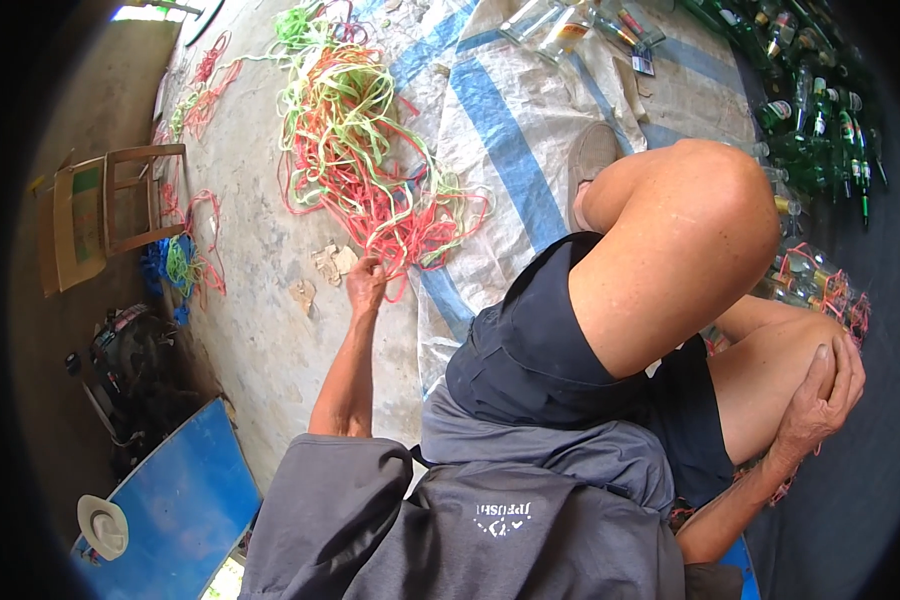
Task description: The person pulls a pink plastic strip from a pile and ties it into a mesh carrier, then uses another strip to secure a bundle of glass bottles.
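A tangled heap of red, light-green and orange plastic cord (345,130) lies on the floor ahead and to the left. My left hand (367,280) is closed at the heap's near end, its fingers on strands of the cord. How many strands it grips is hidden. Away to the right, my right hand (825,395) lies on my bent right knee with its fingers extended, holding nothing.
A white sheet with blue stripes (500,140) covers the floor ahead. Green bottles (820,130) crowd the far right; clear bottles (570,30) lie at the top. A wooden chair (145,200), black bag (135,370), blue panel (185,510) and cream hat (102,527) are left.
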Tool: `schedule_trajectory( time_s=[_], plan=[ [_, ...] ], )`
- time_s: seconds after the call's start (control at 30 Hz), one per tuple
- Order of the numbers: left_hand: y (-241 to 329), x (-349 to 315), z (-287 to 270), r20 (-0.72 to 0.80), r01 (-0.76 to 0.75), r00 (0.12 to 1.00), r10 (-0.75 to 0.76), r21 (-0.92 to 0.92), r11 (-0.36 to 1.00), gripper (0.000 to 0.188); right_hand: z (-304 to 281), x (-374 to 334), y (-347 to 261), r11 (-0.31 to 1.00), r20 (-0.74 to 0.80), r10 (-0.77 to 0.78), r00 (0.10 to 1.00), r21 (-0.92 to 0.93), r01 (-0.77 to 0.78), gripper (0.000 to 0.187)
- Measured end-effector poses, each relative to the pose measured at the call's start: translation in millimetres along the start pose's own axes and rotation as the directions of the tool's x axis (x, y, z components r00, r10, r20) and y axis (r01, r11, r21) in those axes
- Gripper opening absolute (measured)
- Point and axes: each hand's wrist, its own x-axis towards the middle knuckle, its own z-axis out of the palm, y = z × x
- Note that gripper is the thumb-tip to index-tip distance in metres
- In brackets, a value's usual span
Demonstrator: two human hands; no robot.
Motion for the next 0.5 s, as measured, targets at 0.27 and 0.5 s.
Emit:
schedule_trajectory(
  time_s=[0.27,0.5],
  plan=[
    [-57,7,-77,-0.139,0.055,0.989,-0.05,0.028,0.998,0.024,0,-1,1,1.0,-0.003,0.003,1.0,0.002,-0.003,0.02],
    [-72,-1,-109,-0.207,0.115,0.969,-0.138,-0.118,0.986,0.022,-1,0,0,1.0,-0.007,0.013,1.0,0.005,-0.013,0.02]
  ],
)
